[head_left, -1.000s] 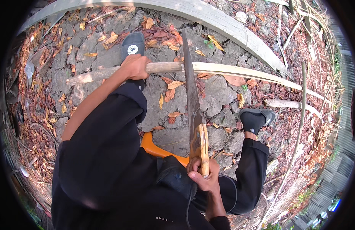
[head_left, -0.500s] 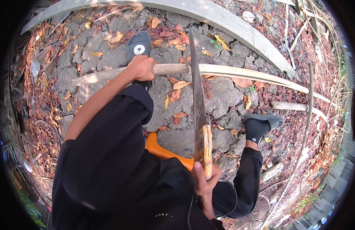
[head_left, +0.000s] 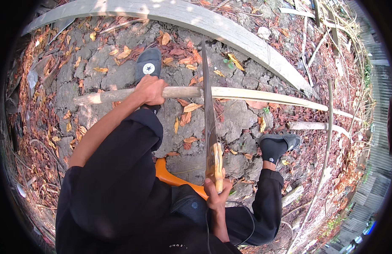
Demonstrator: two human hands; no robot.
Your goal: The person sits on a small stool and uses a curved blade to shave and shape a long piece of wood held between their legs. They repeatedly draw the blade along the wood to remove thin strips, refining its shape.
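A pale wooden pole point(head_left: 185, 92) lies crosswise in front of me, its right part split lengthwise. Left of the saw, my left hand point(head_left: 151, 90) is closed around it, above my left foot. My right hand point(head_left: 217, 195) grips the light wooden handle point(head_left: 218, 163) of a handsaw, thumb along its side. The saw's long metal blade point(head_left: 209, 114) points away from me and crosses the pole just right of my left hand. How deep the blade sits in the wood I cannot tell.
A long grey plank point(head_left: 242, 40) curves across the far side. A curved orange plastic piece point(head_left: 170, 178) shows between my legs. My dark slip-on shoes point(head_left: 278, 146) rest on cracked soil with dry leaves. At right lie a short pole point(head_left: 314, 126) and a thin stick point(head_left: 325, 163).
The view has tilted, so the ground and pole appear lower and further left. Against the pole, the saw and my right hand have moved slightly forward. My left hand keeps its hold.
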